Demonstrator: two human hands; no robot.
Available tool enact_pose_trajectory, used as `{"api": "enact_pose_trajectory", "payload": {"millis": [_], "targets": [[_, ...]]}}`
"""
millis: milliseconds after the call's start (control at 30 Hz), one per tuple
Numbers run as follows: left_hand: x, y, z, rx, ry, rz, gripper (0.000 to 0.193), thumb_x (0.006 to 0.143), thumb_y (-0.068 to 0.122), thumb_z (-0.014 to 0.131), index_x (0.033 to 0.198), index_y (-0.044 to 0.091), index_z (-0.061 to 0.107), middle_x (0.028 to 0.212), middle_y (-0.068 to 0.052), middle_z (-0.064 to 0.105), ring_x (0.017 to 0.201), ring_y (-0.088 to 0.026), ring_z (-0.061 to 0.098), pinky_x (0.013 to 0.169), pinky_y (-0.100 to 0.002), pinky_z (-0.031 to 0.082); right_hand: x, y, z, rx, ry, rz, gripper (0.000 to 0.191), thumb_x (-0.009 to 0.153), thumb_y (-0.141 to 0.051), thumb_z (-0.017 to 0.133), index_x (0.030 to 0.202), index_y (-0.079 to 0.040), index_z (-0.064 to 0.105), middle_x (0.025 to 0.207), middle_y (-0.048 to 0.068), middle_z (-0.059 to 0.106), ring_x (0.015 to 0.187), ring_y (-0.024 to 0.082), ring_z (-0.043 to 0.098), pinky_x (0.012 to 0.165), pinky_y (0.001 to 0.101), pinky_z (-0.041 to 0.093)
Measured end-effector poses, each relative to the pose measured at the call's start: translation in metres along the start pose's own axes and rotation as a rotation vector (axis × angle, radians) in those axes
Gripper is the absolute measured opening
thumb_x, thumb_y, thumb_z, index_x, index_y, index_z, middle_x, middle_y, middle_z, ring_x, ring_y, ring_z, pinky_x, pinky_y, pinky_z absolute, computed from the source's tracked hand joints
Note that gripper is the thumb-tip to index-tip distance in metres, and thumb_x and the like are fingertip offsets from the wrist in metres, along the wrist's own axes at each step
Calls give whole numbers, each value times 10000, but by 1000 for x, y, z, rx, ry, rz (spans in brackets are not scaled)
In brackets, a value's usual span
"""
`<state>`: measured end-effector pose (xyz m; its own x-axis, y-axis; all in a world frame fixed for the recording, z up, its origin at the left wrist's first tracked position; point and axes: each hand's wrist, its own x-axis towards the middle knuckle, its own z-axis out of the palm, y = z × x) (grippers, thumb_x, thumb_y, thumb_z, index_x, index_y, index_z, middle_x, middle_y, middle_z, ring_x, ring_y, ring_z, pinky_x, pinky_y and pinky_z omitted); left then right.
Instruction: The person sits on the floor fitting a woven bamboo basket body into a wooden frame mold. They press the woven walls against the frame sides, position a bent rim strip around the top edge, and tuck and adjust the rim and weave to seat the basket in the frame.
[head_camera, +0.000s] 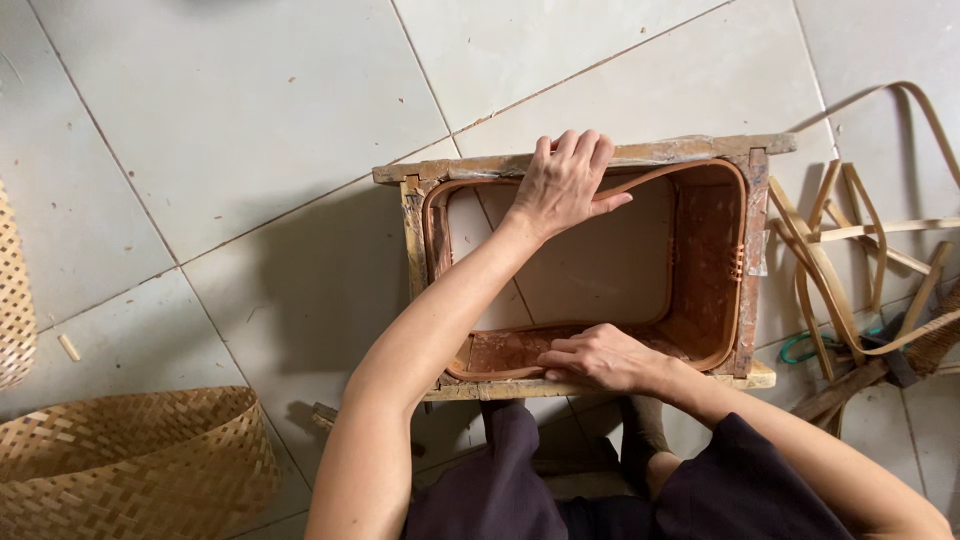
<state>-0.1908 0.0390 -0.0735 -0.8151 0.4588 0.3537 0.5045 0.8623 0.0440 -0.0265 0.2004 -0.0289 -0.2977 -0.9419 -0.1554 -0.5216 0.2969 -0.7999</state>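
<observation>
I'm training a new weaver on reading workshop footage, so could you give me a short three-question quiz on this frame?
1. True or false: both hands rest on the bent strip that lines the inside of the wooden frame.
2. Which hand presses at the far rail: A) left hand B) right hand?
3. Fill in: the woven basket lies on the tile floor to the person's ____, while the loose bamboo strips lie on the other side.

Key: 1 true; 2 A; 3 left
</observation>
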Motion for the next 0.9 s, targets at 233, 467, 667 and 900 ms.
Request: {"api": "enact_pose_trajectory", "payload": {"millis": [233,467,667,900], "targets": [[6,-4,11,8,26,38,696,930,789,486,1019,104,565,818,0,536,678,-136,522,562,-301,412,9,13,-7,27,-31,-20,346,984,-251,496,1245,-91,657,927,97,639,799,305,679,684,428,563],[11,-9,17,-26,53,85,653,929,759,518,1022,115,566,815,3,568,680,-126,569,569,-286,434,8,7,-11,4,2,-50,304,1023,-324,534,1174,-93,663,891,101,620,795,306,669,680,435,562],[11,-8,8,-36,23,86,594,926,729,552,994,140,554,827,11,590,703,-130,604,604,-301,461,3,1,-12,9,30,-54,278,1041,-334,545,1120,-99,672,883,91,626,813,288,678,682,425,566],[17,-8,-13,-164,-174,19,653,944,723,552,1145,102,545,1010,-60,598,890,-205,609,786,-388,494,-10,-18,-20,15,49,60,341,1013,-386,606,1139,-73,658,996,111,672,890,309,680,752,430,567]]}}
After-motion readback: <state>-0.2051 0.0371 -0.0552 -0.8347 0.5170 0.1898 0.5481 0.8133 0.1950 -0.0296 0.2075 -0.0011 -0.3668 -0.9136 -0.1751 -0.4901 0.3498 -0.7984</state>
